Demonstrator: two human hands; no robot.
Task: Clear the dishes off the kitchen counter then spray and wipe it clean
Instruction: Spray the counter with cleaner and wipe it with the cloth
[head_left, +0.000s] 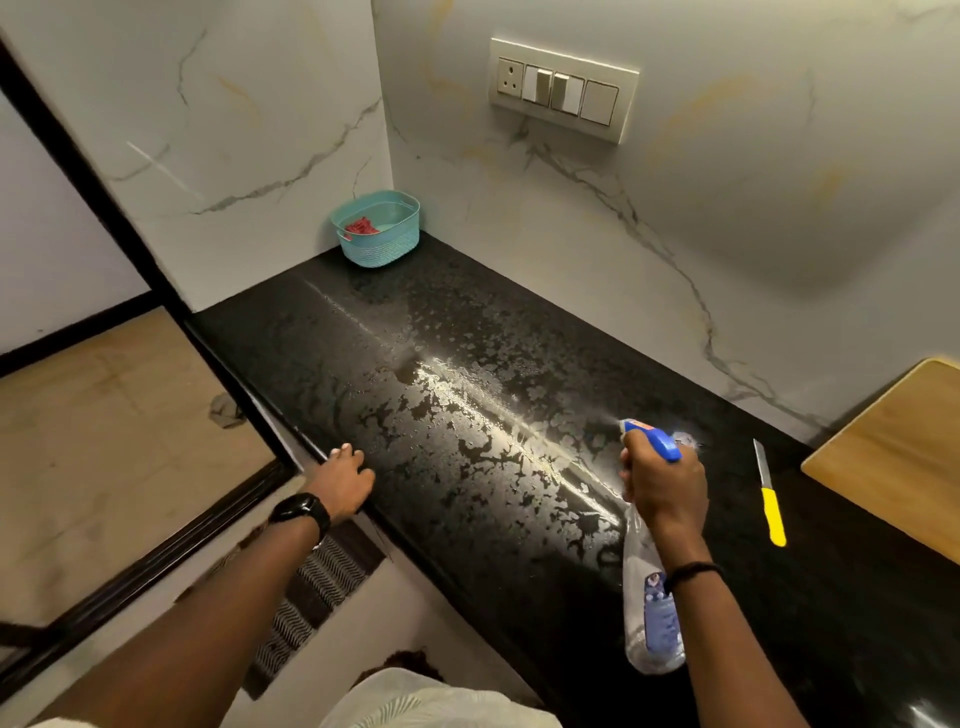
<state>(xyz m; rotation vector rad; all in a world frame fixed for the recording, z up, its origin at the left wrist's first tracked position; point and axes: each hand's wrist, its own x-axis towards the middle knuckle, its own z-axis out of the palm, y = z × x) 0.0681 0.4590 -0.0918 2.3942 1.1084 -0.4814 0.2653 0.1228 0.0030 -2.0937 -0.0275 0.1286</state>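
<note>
The black granite counter (322, 332) runs from the far corner toward me and is wet with patches of spray across its middle. My right hand (667, 486) grips the neck of a clear spray bottle (649, 618) with a blue trigger head, its nozzle pointing out over the counter. My left hand (345, 480) rests on the counter's front edge with fingers curled over it and nothing in it; a black watch sits on that wrist.
A teal basket (378, 228) with something red inside stands in the far corner. A yellow-handled knife (769, 493) lies on the counter to the right, beside a wooden board (893, 457). A switch panel (563, 88) is on the marble wall.
</note>
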